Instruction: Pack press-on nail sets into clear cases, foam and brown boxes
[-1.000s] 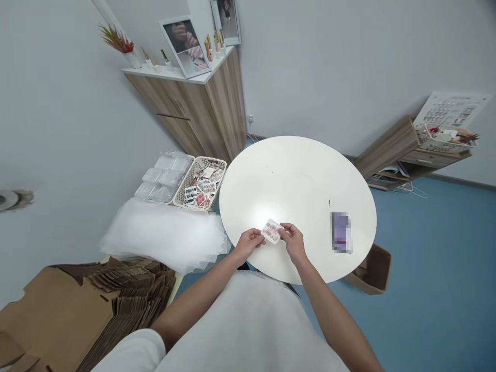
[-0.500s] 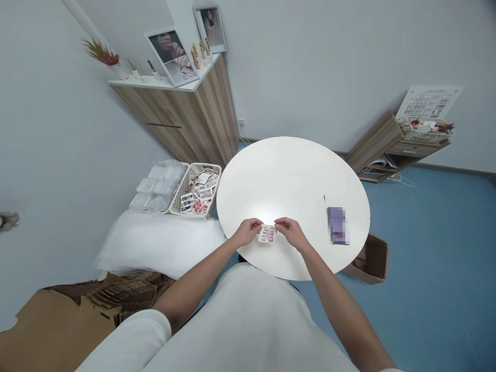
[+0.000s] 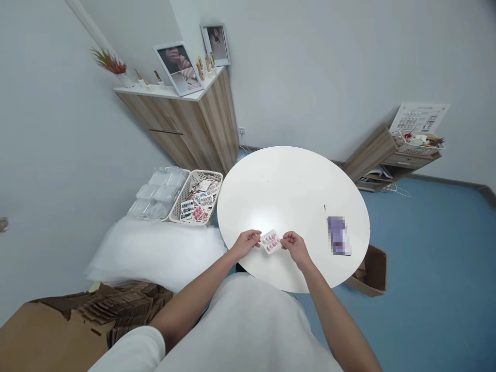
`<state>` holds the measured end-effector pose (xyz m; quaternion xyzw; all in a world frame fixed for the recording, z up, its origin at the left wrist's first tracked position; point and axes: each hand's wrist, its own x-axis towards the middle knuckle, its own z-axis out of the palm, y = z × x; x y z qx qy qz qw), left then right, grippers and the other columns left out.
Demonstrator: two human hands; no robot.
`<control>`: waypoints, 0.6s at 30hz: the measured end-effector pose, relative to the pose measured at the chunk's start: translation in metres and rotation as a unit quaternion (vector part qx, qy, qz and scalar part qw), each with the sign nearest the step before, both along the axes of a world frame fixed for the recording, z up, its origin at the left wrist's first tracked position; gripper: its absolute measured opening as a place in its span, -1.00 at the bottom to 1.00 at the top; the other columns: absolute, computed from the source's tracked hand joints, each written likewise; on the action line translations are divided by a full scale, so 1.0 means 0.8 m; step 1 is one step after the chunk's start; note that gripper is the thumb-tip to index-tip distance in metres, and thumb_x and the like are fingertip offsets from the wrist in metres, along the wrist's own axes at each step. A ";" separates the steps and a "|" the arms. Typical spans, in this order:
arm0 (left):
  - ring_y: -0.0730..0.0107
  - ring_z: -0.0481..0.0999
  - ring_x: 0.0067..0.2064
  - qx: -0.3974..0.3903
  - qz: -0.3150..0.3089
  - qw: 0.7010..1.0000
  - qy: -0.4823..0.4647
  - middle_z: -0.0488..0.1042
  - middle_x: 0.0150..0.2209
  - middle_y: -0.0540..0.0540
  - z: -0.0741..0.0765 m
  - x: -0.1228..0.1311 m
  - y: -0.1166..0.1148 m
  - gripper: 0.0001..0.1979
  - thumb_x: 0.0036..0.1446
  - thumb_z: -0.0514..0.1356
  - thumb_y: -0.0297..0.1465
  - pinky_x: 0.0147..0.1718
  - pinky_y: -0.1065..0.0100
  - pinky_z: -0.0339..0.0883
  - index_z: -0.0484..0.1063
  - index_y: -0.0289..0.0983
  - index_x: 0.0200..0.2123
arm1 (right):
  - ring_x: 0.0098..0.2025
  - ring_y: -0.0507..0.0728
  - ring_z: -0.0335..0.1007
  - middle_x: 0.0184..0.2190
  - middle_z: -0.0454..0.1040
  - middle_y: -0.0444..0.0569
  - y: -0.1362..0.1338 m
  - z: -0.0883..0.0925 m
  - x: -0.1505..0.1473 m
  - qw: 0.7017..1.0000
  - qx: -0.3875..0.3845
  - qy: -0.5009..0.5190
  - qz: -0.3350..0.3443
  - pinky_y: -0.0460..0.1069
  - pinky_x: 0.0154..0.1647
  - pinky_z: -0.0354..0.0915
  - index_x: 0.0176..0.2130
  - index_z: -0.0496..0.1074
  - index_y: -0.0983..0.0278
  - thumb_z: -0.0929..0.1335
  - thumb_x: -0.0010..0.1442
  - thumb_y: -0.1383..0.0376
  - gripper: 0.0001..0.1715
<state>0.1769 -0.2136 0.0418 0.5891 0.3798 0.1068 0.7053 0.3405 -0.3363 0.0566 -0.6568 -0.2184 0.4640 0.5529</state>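
Note:
A small clear tray of pink press-on nails (image 3: 271,241) is tilted at an angle over the near part of the round white table (image 3: 287,175). My right hand (image 3: 295,247) pinches the tray's right edge between thumb and fingers. Just off the tray's left side is my left hand (image 3: 247,244), its thumb and fingers apart and holding nothing. The nails sit in rows, facing up.
To the right on the table lies a blurred purple packet (image 3: 338,235). Left of the table stand a white basket of nail sets (image 3: 176,211) and a stack of clear plastic boxes (image 3: 155,192). A cardboard box (image 3: 374,268) is on the floor at right.
The tray has turned and come away from my left fingers, which have opened. My right hand keeps hold of its edge. The whole view has shifted slightly downward.

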 end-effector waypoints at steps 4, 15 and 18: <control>0.40 0.49 -0.35 -0.018 0.005 0.999 -0.030 0.48 -0.36 -0.13 -0.003 0.000 -0.017 -0.71 -0.03 0.18 -0.29 -0.27 0.31 0.33 0.41 -0.34 -0.24 | -0.54 0.01 0.28 -0.59 0.26 -0.19 -0.010 -0.007 -0.010 1.000 0.001 0.013 -0.025 0.00 -0.42 0.28 -0.45 0.25 0.24 0.40 -0.17 0.04 -0.61; 0.40 0.45 -0.36 0.025 -0.004 0.999 -0.038 0.50 -0.39 -0.09 0.000 0.006 -0.008 -0.77 0.00 0.14 -0.36 -0.32 0.31 0.37 0.47 -0.31 -0.26 | -0.19 0.10 0.35 0.03 0.23 0.02 -0.021 -0.002 -0.009 0.978 0.011 -0.169 0.122 0.07 -0.21 0.29 -0.08 0.22 0.13 0.41 -0.16 0.22 -0.40; 0.38 0.45 -0.35 0.031 -0.018 0.999 -0.029 0.50 -0.38 -0.09 0.003 0.006 -0.004 -0.74 0.01 0.13 -0.34 -0.30 0.30 0.36 0.46 -0.31 -0.24 | -0.05 0.15 0.28 0.17 0.05 -0.02 -0.022 0.006 -0.006 0.946 0.025 -0.262 0.188 0.10 -0.16 0.28 -0.08 0.24 0.09 0.39 -0.13 0.29 -0.43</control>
